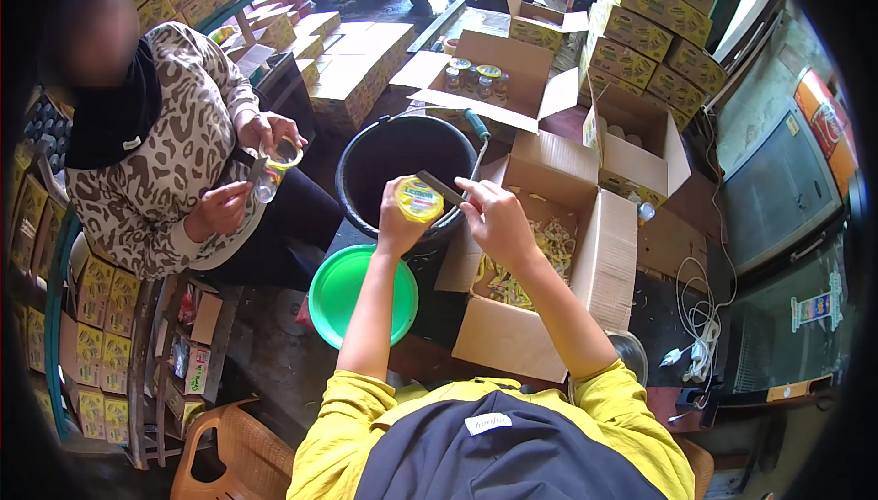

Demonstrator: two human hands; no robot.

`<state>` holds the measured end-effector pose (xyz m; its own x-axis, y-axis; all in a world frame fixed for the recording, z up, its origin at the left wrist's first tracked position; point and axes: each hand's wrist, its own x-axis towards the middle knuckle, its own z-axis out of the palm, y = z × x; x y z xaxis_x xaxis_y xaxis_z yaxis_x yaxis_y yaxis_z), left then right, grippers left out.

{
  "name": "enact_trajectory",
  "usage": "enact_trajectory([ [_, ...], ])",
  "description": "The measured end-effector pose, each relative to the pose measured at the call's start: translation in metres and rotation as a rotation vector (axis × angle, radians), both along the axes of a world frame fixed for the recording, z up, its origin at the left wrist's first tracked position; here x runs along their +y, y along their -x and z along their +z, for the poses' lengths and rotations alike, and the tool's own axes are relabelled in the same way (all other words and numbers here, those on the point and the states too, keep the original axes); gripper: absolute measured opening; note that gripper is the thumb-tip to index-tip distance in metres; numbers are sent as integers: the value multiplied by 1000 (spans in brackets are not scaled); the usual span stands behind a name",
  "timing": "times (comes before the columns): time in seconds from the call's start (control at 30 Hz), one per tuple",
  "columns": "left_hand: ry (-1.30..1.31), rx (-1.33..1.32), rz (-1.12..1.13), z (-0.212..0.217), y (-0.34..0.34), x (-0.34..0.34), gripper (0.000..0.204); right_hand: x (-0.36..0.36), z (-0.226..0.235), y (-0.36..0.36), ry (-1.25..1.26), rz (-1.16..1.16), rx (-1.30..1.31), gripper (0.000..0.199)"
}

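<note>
Fingers of the left hand [400, 218] curl around one yellow-lidded container [419, 201], near the centre of the frame; fingers of the right hand [498, 221] grip one flat, narrow tool [444, 189], its far end at the lid's edge, though contact cannot be told. Below and behind them sits one dark bucket [389, 153] with one green-gripped handle [476, 125]; one green round dish [366, 294] lies lower left of it. Four open cartons show: one with yellowish scraps [549, 249] right of centre [508, 340], one with several jars at upper centre [501, 50], two more at upper right [631, 162] and top [535, 36]. At left, one co-worker [174, 107] holds one clear jar [272, 175] in two hands.
</note>
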<state>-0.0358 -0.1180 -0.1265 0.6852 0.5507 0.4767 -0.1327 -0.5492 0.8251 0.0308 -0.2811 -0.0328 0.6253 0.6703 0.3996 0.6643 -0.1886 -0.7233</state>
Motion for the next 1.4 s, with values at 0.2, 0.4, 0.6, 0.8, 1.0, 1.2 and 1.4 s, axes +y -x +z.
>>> enact_trajectory([
  [0.2, 54, 10, -139, 0, -2, 12, 55, 17, -3, -7, 191, 61, -346, 27],
  [0.4, 106, 27, -193, 7, -1, 17, 50, 27, -6, -10, 171, 102, -357, 25],
  [0.6, 126, 13, -204, 11, -1, 17, 47, 30, -14, -7, 244, 104, -287, 30],
  [0.8, 134, 36, -226, 12, -2, 16, 47, 31, -17, -8, 203, 96, -304, 29],
  [1.0, 216, 19, -302, 13, 1, 22, 48, 34, -19, -8, 235, 87, -365, 29],
  [1.2, 267, 30, -336, 10, 2, 26, 52, 35, -12, -16, 276, 119, -423, 30],
  [1.4, 243, 35, -338, 9, 0, 27, 53, 24, -14, -21, 313, 151, -433, 28],
])
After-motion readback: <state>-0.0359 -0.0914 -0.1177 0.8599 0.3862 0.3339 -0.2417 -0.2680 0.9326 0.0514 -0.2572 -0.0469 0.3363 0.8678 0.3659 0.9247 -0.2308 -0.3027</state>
